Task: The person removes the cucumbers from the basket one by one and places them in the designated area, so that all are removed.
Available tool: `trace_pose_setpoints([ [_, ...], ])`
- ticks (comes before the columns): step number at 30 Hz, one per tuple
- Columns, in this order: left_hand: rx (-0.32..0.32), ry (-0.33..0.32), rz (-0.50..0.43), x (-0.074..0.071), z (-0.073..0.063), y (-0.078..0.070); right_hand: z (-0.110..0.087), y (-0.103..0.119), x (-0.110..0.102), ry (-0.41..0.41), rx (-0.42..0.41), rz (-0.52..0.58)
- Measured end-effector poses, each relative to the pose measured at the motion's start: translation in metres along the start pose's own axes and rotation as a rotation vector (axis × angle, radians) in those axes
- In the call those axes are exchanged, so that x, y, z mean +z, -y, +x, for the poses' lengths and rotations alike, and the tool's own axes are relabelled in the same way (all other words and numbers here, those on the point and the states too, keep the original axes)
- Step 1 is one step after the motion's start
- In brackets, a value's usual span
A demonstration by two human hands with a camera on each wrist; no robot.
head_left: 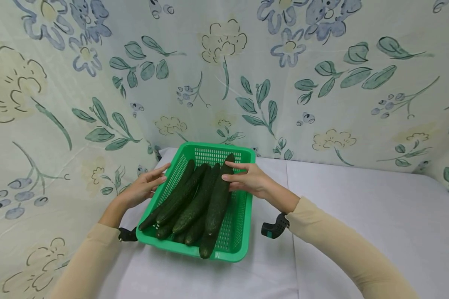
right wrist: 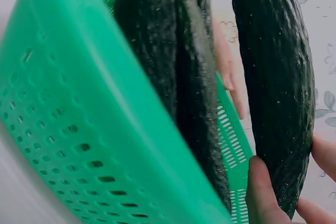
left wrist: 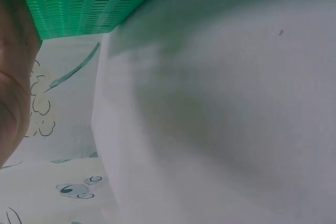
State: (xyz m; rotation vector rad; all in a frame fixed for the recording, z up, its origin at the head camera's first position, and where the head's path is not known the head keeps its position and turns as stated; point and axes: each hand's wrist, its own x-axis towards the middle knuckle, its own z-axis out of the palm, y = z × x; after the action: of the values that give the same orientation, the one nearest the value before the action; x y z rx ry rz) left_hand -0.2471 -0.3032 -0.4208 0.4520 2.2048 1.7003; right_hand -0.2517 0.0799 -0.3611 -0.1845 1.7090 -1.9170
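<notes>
Right hand (head_left: pixel 248 178) pinching a cucumber (head_left: pixel 220 199) over the right side of a green basket (head_left: pixel 250 207), left hand (head_left: pixel 144 187) loosely spread against its left rim, more cucumbers (head_left: pixel 196 207) inside, white worktop (head_left: pixel 344 216).

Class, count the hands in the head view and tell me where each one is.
2. The left hand is at the left rim of the green basket; the right hand grips a cucumber over the basket's right side.
</notes>
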Motion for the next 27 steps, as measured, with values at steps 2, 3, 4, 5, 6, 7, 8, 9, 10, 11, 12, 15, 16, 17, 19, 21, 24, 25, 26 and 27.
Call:
trace_pose_setpoints([
  [2,-0.002,-0.003,-0.004,0.001,0.000,0.000,-0.003,0.002,-0.003,0.006,-0.009,-0.004],
  [3,-0.001,-0.004,-0.005,0.001,0.001,0.000,-0.004,0.002,-0.004,0.006,-0.013,-0.005],
  [4,-0.001,-0.007,-0.008,0.001,0.001,0.000,-0.006,0.003,-0.006,0.008,-0.020,-0.009],
  [5,-0.002,-0.010,-0.010,0.001,0.001,0.000,-0.007,0.004,-0.007,0.010,-0.028,-0.012],
  [6,-0.002,-0.013,-0.010,0.001,0.002,0.000,-0.009,0.005,-0.009,0.012,-0.038,-0.017],
  [7,-0.004,-0.014,-0.012,0.001,0.002,0.001,-0.011,0.006,-0.011,0.010,-0.047,-0.023],
  [8,-0.004,-0.015,-0.013,0.001,0.002,0.001,-0.012,0.007,-0.013,0.010,-0.057,-0.027],
  [9,-0.006,-0.017,-0.013,0.001,0.002,0.001,-0.014,0.007,-0.015,0.007,-0.065,-0.030],
  [10,-0.009,-0.019,-0.015,0.001,0.002,0.001,-0.015,0.008,-0.017,0.008,-0.075,-0.035],
  [11,-0.012,-0.020,-0.015,0.001,0.002,0.001,-0.016,0.008,-0.019,0.008,-0.084,-0.036],
  [12,-0.014,-0.022,-0.014,0.001,0.002,0.001,-0.017,0.009,-0.022,0.008,-0.093,-0.037],
  [15,-0.022,-0.027,-0.012,0.001,0.002,0.002,-0.021,0.009,-0.029,0.003,-0.112,-0.040],
  [16,-0.024,-0.029,-0.012,0.001,0.002,0.002,-0.022,0.009,-0.032,0.002,-0.118,-0.041],
  [17,-0.024,-0.027,-0.009,0.001,0.001,0.003,-0.024,0.009,-0.035,-0.002,-0.121,-0.040],
  [19,-0.025,-0.026,-0.008,0.000,0.001,0.003,-0.027,0.010,-0.039,-0.014,-0.125,-0.038],
  [21,-0.022,-0.023,-0.010,0.000,0.001,0.002,-0.030,0.010,-0.044,-0.026,-0.129,-0.033],
  [24,-0.020,-0.022,-0.008,0.001,0.000,0.001,-0.034,0.009,-0.051,-0.042,-0.134,-0.033],
  [25,-0.018,-0.020,-0.007,0.001,0.000,0.000,-0.035,0.009,-0.054,-0.046,-0.135,-0.035],
  [26,-0.017,-0.017,-0.006,0.001,0.000,0.000,-0.036,0.008,-0.056,-0.050,-0.136,-0.038],
  [27,-0.016,-0.015,-0.005,0.001,0.000,0.000,-0.037,0.008,-0.058,-0.054,-0.135,-0.043],
])
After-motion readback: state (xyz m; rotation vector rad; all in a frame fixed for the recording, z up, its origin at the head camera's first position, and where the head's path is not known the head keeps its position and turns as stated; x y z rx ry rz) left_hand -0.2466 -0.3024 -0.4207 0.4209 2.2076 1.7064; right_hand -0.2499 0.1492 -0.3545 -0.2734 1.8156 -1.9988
